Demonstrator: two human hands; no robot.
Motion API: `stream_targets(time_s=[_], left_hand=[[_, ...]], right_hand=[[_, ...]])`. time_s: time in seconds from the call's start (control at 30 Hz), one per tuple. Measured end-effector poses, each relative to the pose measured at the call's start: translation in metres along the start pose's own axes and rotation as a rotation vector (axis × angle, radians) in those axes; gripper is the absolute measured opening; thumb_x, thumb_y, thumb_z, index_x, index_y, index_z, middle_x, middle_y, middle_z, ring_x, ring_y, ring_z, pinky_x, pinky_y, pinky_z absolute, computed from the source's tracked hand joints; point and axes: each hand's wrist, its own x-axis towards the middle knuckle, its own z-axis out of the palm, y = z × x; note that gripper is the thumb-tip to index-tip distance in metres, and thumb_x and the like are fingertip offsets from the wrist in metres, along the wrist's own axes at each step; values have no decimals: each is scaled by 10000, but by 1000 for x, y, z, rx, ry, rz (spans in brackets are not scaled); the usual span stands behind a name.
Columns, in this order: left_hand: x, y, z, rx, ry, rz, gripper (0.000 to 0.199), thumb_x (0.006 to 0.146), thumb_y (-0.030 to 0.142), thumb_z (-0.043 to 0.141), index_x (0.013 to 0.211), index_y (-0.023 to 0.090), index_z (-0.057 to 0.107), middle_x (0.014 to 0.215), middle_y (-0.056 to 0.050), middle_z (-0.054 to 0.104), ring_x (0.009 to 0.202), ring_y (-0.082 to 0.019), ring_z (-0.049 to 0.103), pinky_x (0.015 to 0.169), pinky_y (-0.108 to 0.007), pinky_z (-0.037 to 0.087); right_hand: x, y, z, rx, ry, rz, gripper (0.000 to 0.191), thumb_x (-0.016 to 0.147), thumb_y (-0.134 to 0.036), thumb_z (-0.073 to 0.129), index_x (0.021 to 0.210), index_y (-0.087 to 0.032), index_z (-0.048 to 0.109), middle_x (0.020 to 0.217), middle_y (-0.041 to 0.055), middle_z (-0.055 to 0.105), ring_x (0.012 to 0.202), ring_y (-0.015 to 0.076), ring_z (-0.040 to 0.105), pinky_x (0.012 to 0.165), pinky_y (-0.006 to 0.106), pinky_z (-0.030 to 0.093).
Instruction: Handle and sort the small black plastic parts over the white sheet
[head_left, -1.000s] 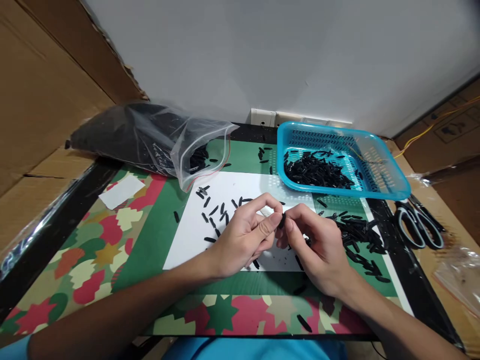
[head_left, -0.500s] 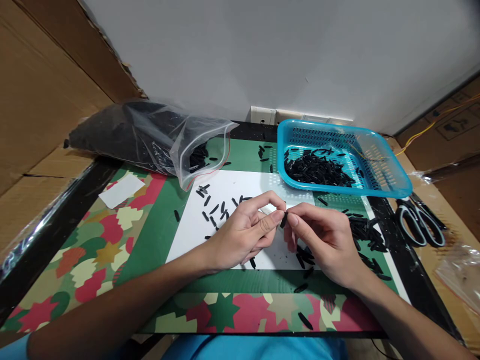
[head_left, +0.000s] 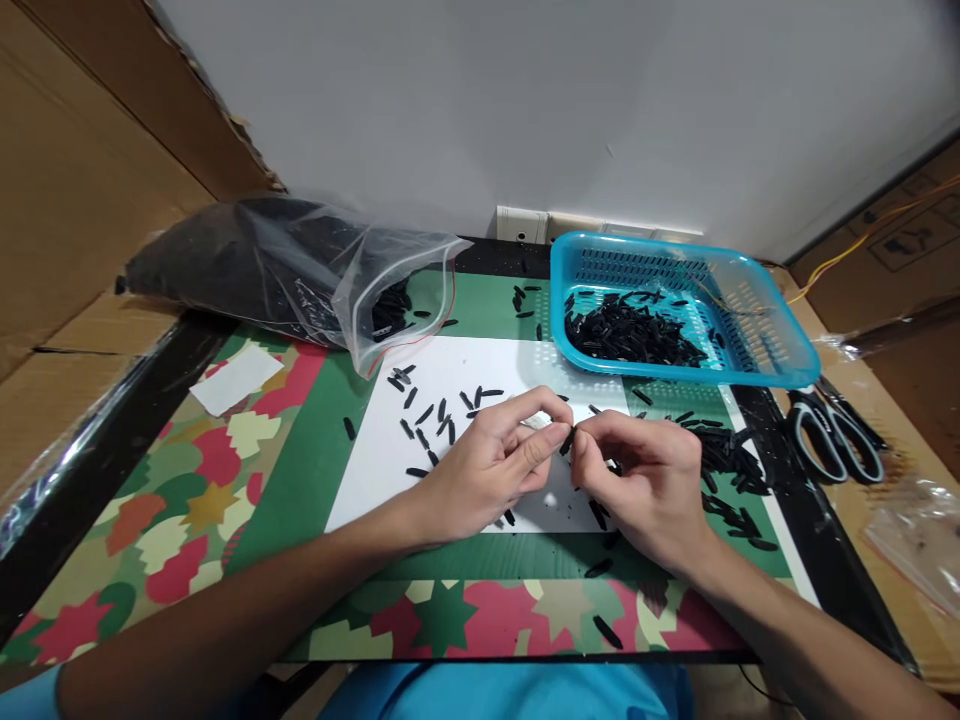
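Observation:
My left hand (head_left: 491, 458) and my right hand (head_left: 643, 478) meet over a white sheet of paper (head_left: 360, 485). A small, slim black piece (head_left: 568, 441) is pinched between the fingertips of both hands, mostly covered by them. Something white (head_left: 536, 421) shows inside the curl of my left fingers; I cannot make out what it is. Similar black pieces (head_left: 425, 414) lie scattered on the paper left of my hands. More of them sit under and beside my right hand, with a heap (head_left: 727, 458) to its right.
A blue plastic basket (head_left: 690, 374) holding many black pieces stands at the back right. An open zip bag (head_left: 247, 262) full of black material lies at the back left. Scissors (head_left: 832, 440) rest at the right edge. A white paper slip (head_left: 236, 380) lies on the left.
Both hands stay together at nearly the same spot. My right fingertips have closed further over the black piece, so less of it shows. White specks now show on the paper below.

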Motion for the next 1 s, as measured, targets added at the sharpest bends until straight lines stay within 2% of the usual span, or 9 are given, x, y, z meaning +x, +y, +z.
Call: stream_targets(time_s=[0.23, 0.37, 0.53, 0.63, 0.73, 0.83, 1.0], left_hand=[[0, -3, 2, 153, 95, 59, 277, 1067, 484, 578, 1056, 207, 581, 606, 97, 354, 478, -59, 344, 442, -170, 227], [0, -4, 2, 210, 94, 74, 265, 1073, 469, 572, 1056, 205, 586, 626, 93, 370, 500, -58, 352, 462, -169, 249], [1, -2, 2, 258, 121, 85, 246, 1074, 445, 576, 1048, 201, 589, 596, 98, 378, 479, -52, 362, 453, -151, 255], [1, 2, 4, 150, 111, 51, 248, 1066, 462, 588, 1059, 216, 560, 548, 117, 386, 398, -43, 338, 395, -129, 249], [1, 4, 5, -16, 54, -31, 245, 1069, 484, 571, 1090, 247, 512, 499, 147, 373, 309, -44, 269, 320, -114, 258], [2, 3, 4, -137, -8, -85, 236, 1073, 485, 561, 1105, 262, 490, 484, 162, 356, 276, -46, 238, 282, -108, 272], [3, 3, 4, -215, -6, -93, 258, 1062, 487, 587, 1075, 250, 486, 485, 163, 365, 261, -36, 244, 285, -90, 266]], right_hand=[[0, 2, 3, -32, -8, 25, 269, 936, -204, 614, 687, -169, 709, 517, -48, 474, 452, 70, 367, 434, 212, 302], [-2, 5, 8, -99, 64, -27, 228, 905, -165, 625, 705, -164, 735, 534, -50, 465, 469, 67, 343, 454, 212, 313], [1, 5, 9, -109, 74, 12, 227, 860, -142, 607, 658, -165, 707, 539, -47, 444, 473, 63, 351, 456, 204, 312], [2, 4, 7, -13, 47, 65, 202, 865, -166, 626, 684, -164, 717, 549, -40, 516, 475, 68, 402, 457, 199, 336], [2, 4, 4, 100, 14, 121, 190, 883, -185, 650, 702, -167, 705, 575, -31, 574, 496, 78, 455, 473, 201, 372], [2, 4, 1, 183, -13, 137, 213, 923, -215, 661, 716, -173, 680, 590, -29, 586, 498, 81, 471, 478, 206, 387], [3, 3, 0, 255, -64, 161, 317, 1016, -359, 646, 754, -182, 665, 589, -35, 580, 474, 81, 481, 460, 210, 391]])
